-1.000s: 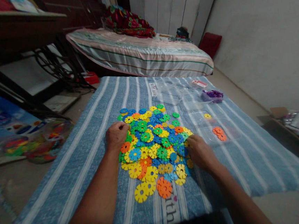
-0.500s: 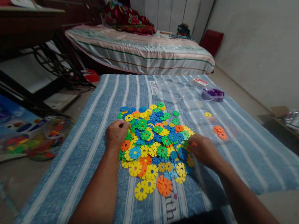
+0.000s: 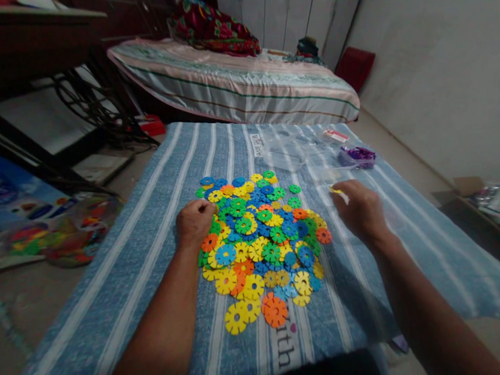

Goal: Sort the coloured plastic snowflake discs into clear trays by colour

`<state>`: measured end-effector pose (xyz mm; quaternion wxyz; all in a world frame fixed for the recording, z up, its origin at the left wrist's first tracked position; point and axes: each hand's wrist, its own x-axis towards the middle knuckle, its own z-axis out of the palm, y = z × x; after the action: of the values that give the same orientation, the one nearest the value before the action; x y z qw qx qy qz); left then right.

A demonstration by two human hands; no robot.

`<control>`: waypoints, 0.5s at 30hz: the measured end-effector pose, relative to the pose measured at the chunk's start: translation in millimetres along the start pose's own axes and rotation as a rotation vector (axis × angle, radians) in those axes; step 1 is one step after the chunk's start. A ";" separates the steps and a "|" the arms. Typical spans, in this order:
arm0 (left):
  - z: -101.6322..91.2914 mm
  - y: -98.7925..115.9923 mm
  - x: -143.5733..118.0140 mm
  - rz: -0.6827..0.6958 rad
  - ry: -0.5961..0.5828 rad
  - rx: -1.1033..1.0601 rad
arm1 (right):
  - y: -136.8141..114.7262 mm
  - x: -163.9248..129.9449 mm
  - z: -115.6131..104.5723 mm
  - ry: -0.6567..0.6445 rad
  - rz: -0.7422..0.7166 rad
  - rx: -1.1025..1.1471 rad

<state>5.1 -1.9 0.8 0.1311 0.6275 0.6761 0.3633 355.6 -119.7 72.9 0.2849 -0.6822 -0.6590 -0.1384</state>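
head | left hand (image 3: 195, 222) clenched, knuckles on heap of flat multicoloured plastic flower discs (image 3: 261, 242) | right hand (image 3: 359, 210) right of heap, pinching small yellow disc (image 3: 336, 190)

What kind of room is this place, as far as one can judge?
Most likely a bedroom in a home: a made bed stands behind the striped blue cloth, where toy discs lie heaped, and white wardrobe doors line the far wall.

Striped bed (image 3: 241, 92) behind; floral bundle (image 3: 214, 30) on it; red cushion (image 3: 355, 67) against wall.
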 end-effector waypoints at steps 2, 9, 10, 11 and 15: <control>-0.2 0.4 -0.5 0.001 0.004 0.001 | -15.1 -13.7 5.4 -0.204 -0.016 0.008; -0.4 1.7 -1.3 -0.011 -0.001 -0.010 | -47.8 -29.5 17.8 -0.654 0.138 -0.258; -0.5 1.9 -1.2 -0.013 -0.001 -0.010 | -48.4 -29.5 18.6 -0.685 0.134 -0.281; -0.6 2.0 -1.1 -0.015 -0.001 -0.009 | -48.5 -29.8 19.4 -0.710 0.128 -0.298; -1.4 2.1 -1.1 -0.015 -0.009 0.000 | -47.2 -33.3 20.8 -0.744 0.116 -0.316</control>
<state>6.0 -3.5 2.8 0.1368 0.6239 0.6803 0.3596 302.4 -136.6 47.1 -0.0738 -0.7573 -0.6480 0.0343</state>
